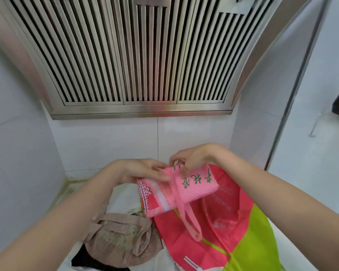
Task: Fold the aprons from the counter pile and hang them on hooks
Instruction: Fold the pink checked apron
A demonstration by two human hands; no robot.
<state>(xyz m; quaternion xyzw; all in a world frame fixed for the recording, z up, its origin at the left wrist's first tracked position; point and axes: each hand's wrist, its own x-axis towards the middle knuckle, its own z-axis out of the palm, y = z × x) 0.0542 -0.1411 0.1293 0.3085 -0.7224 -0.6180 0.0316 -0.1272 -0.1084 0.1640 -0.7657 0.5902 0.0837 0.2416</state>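
White wall tiles and a slatted stainless range hood [143,55] are filling the upper frame, and the counter [294,249] is showing as a pale strip at lower right. You are holding one folded pink woven apron with green lettering [186,189] in the air at centre frame, above the pile. Your left hand [143,171] is gripping its left end, fingers laid over the top. Your right hand [190,159] is pinching the upper edge near the pink strap [188,220], which is dangling in a loop below the bundle.

To finish this fold well, I would judge you should be keeping the bundle squeezed flat while freeing that strap loop, since the loop looks like what will go over a hook.

Counting below: one beige floral cloth apron [121,237] is lying crumpled at lower left, one red and lime-green plastic-looking apron [233,231] is spreading at lower right, and something dark is sitting at the bottom edge, unclear. No hooks are showing.
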